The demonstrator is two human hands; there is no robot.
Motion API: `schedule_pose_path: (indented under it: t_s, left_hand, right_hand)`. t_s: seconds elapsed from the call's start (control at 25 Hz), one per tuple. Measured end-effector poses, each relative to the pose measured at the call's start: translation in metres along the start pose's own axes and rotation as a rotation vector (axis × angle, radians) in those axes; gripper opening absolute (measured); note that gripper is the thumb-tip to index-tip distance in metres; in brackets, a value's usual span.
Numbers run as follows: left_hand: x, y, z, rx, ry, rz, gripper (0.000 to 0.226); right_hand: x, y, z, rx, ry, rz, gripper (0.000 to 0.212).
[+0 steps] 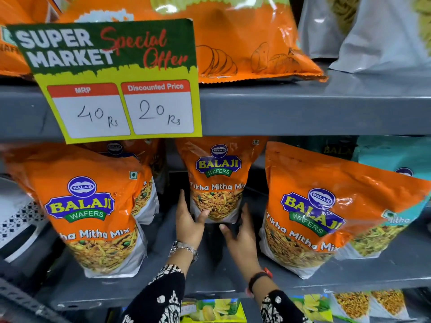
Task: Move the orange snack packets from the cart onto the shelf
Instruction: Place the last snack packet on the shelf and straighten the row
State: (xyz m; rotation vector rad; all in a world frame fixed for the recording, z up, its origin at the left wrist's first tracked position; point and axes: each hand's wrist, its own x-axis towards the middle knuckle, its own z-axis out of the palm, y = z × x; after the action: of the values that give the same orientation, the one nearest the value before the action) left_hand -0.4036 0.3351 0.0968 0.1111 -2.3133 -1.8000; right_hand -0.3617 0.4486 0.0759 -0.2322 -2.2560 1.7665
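While both hands reach into the grey metal shelf [303, 108], the left hand [189, 220] grips the lower left corner of the middle Balaji Tikha Mitha Mix packet [218, 180], thumb on its front. Right hand [242, 231] hovers just beside its base, fingers loosely spread; packet stands upright at the back, between two nearer packets

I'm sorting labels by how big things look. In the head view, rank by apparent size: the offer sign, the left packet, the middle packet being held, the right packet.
1. Offer sign
2. Right packet and left packet: too alike to separate.
3. Middle packet, though it sits further back, so its smallness may only be distance.
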Motion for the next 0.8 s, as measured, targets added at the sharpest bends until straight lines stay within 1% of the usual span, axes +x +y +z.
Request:
schedule_pose_path:
  t_s: [0.08, 0.12, 0.16, 0.2, 0.24, 0.32, 0.4, 0.44, 0.48, 0.52, 0.6, 0.64, 0.68, 0.76, 0.8]
  left_hand:
    - [-0.021, 0.003, -0.003, 0.013, 0.078, 0.083, 0.073]
    - [-0.034, 0.007, -0.002, 0.028, 0.082, 0.144, 0.068]
    - [-0.045, 0.011, 0.001, 0.040, 0.049, 0.192, 0.065]
    - [-0.054, 0.017, 0.005, 0.043, -0.029, 0.211, 0.064]
    - [-0.062, 0.025, 0.011, 0.037, -0.140, 0.205, 0.067]
    - [-0.074, 0.043, 0.030, 0.024, -0.375, 0.168, 0.081]
    - [-0.077, 0.056, 0.050, 0.044, -0.532, 0.121, 0.096]
    - [-0.078, 0.061, 0.058, 0.037, -0.586, 0.095, 0.099]
    - [-0.080, 0.066, 0.066, 0.015, -0.632, 0.084, 0.096]
    - [-0.082, 0.068, 0.071, -0.012, -0.654, 0.076, 0.091]
    - [-0.087, 0.069, 0.078, -0.043, -0.611, 0.046, 0.079]
    - [-0.088, 0.068, 0.078, -0.045, -0.568, 0.042, 0.075]
    - [-0.089, 0.066, 0.075, -0.041, -0.532, 0.055, 0.071]
    - [-0.090, 0.063, 0.067, -0.035, -0.463, 0.078, 0.071]
    - [-0.092, 0.060, 0.059, -0.025, -0.414, 0.076, 0.072]
  right_hand:
    - [-0.028, 0.001, -0.014, -0.067, -0.015, -0.116, 0.062]
    - [-0.045, 0.000, -0.025, -0.111, -0.022, -0.192, 0.053]
    - [-0.059, 0.000, -0.037, -0.175, -0.006, -0.269, 0.041]
    - [-0.073, 0.000, -0.051, -0.240, 0.040, -0.331, 0.027]
    - [-0.085, -0.001, -0.067, -0.278, 0.118, -0.381, 0.021]
    - [-0.099, -0.006, -0.103, -0.279, 0.324, -0.413, 0.041]
    - [-0.097, -0.009, -0.133, -0.253, 0.462, -0.326, 0.062]
    - [-0.094, -0.009, -0.146, -0.251, 0.461, -0.239, 0.071]
    - [-0.089, -0.007, -0.157, -0.250, 0.404, -0.157, 0.078]
    - [-0.084, -0.006, -0.163, -0.238, 0.313, -0.093, 0.083]
    - [-0.079, -0.006, -0.165, -0.185, 0.148, -0.067, 0.085]
    - [-0.077, -0.006, -0.163, -0.157, 0.118, -0.085, 0.084]
    - [-0.075, -0.006, -0.160, -0.126, 0.124, -0.103, 0.081]
    - [-0.072, -0.006, -0.153, -0.058, 0.123, -0.109, 0.075]
    - [-0.071, -0.007, -0.148, -0.039, 0.098, -0.105, 0.072]
